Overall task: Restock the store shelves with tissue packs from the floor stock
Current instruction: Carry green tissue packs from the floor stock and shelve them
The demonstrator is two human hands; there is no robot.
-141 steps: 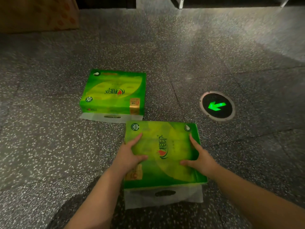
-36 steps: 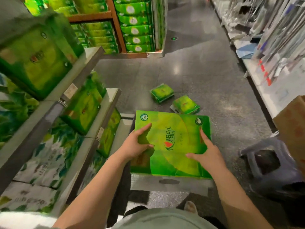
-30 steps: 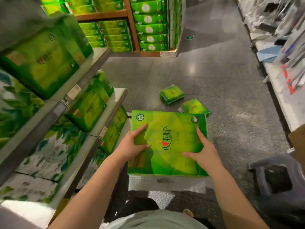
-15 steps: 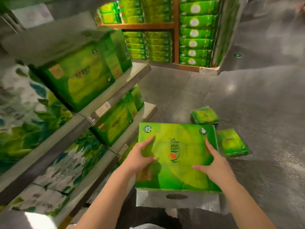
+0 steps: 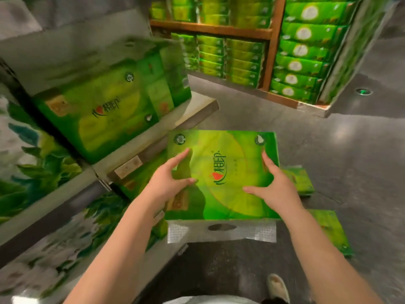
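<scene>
Tissue pack [image 5: 221, 172]: held flat in mid-air in front of me, clear of the floor, its left edge just beside the shelf lip.
Left hand [image 5: 168, 183]: fingers spread along the pack's left side, thumb laid on its top face; I read a side squeeze, not a wrap.
Right hand [image 5: 274, 185]: same on the right side, thumb on top, fingers partly hidden behind the edge.
Handle flap [image 5: 221, 232]: clear strip hanging loose off the near edge; I judge it could snag the shelf lip.
Slip risk: glossy film and a grip that is only pressure from both sides; uneven pressure may let it slide.
Floor packs [image 5: 328, 229]: two lie just right of my feet; trip hazard.
Shelf [image 5: 197, 110]: a large pack [image 5: 103, 110] already fills the upper bay, so a blind push could jam.
Far display [image 5: 302, 51]: well apart, no concern.
</scene>
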